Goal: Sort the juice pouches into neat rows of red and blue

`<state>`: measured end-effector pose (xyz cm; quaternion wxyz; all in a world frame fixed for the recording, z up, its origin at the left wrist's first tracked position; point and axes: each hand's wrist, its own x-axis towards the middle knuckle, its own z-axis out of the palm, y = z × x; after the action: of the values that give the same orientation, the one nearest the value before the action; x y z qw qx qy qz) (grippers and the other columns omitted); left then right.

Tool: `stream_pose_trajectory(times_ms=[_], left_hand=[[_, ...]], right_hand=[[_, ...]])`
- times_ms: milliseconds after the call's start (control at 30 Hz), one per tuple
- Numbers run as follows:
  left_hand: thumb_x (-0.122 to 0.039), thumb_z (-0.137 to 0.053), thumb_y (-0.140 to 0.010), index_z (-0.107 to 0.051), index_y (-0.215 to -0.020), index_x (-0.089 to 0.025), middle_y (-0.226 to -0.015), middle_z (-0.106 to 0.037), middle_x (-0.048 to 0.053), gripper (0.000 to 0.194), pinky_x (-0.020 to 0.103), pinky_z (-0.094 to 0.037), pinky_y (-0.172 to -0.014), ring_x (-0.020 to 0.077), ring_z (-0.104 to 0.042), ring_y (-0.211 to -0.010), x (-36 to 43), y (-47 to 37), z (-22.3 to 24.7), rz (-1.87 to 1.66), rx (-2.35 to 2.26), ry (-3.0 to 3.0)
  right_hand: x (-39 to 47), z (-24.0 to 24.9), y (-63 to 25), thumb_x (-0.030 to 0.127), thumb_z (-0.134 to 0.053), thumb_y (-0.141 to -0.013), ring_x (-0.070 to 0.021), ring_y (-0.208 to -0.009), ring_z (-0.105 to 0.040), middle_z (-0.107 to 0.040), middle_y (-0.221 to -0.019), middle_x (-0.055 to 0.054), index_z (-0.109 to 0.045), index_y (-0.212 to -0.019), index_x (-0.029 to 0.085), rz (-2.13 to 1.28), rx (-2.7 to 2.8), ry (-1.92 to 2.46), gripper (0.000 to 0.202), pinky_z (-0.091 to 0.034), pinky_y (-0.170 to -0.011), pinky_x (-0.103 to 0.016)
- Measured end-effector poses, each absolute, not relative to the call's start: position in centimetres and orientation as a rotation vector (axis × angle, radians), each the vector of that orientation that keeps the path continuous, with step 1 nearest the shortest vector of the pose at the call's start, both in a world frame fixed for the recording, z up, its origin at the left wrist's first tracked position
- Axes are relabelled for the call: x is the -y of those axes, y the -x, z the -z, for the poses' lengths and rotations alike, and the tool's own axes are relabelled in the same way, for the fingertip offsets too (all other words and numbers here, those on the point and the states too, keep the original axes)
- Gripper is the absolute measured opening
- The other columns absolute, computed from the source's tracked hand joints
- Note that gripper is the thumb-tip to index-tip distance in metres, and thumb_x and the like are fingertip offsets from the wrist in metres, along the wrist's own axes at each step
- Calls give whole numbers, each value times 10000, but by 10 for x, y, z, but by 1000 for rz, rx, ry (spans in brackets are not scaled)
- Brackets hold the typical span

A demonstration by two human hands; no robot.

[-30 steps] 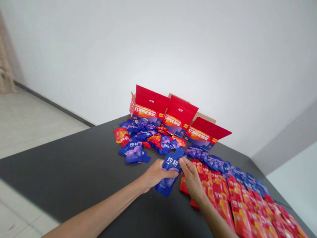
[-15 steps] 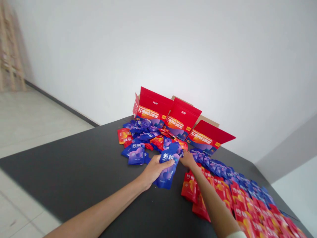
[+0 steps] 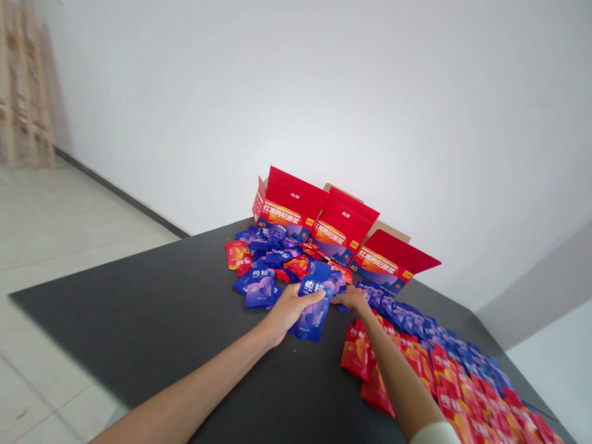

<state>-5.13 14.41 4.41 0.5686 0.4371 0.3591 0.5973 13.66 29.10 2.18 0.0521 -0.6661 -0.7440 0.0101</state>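
A blue pouch (image 3: pixel 309 322) lies in the left hand (image 3: pixel 287 309), in front of the palm and angled up and away, its body below and beyond the thumb, above the black table (image 3: pixel 194 327). A second blue pouch (image 3: pixel 338 281) is just beside it, at the near edge of a mixed heap (image 3: pixel 272 254) and directly under the right hand's (image 3: pixel 352 298) fingertips.

The pouches look like smooth, flexible film — flat, roughly rectangular, printed with pale characters and rounded purple shapes. In the heap, blue and red ones overlap at all angles; to the right, red pouches (image 3: pixel 407 357) lie in overlapping rows beside a line of blue pouches (image 3: pixel 416 322). Behind the heap stand three red card boxes (image 3: pixel 345 223) with raised, crisp-edged flaps, close to a plain pale wall (image 3: pixel 324 92).

The left hand is closed on its pouch, thumb pressed across the printed front (the other fingers are hidden behind it, and whether more than one pouch is there is unclear). The right hand reaches in low, fingers bent at the second pouch's lower edge — touching it, though I cannot tell whether they grip.
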Motion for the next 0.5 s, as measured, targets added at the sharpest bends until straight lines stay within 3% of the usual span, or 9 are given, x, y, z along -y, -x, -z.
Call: stream_pose_trajectory(times_ms=[100,267,433,500], left_hand=[[-370,-722,-785,-728,-975,-131,-841,-762,52,306,322,-519,-756,218,-693,-775,-145,55,-46,-1416,-854,-1094],[-324,-762,-752,-679,-1106,-144,-1039,-744,75,406,360,-482,-898,269,-668,-980,-145,60,-51,-1467,-899,-1199],[-307,-721,-797,-548,-1321,-180,-1341,-606,101,567,345,-428,-995,269,-602,-1145,-137,61,-56,-1492,-912,-1556],[-303,-703,-812,-563,-1313,-192,-1339,-603,92,532,323,-442,-964,261,-607,-1128,-132,59,-58,-1440,-885,-1719]], right_hand=[[-281,-32,-134,393,-757,-621,-365,-1053,-624,-687,-1078,-190,-674,-1050,134,-88,2194,2082,508,-491,-804,-436],[-258,-69,-147,220,-669,-703,-193,-746,-638,-663,-701,-15,-683,-752,171,-252,2304,1844,71,-428,-647,-250],[-219,-128,-161,334,-646,-790,-136,-648,-554,-608,-653,30,-684,-768,179,-517,2437,1467,161,-387,-613,-232],[-199,-145,-158,368,-664,-797,-137,-661,-547,-623,-680,21,-701,-777,179,-659,2527,1224,194,-389,-626,-237]])
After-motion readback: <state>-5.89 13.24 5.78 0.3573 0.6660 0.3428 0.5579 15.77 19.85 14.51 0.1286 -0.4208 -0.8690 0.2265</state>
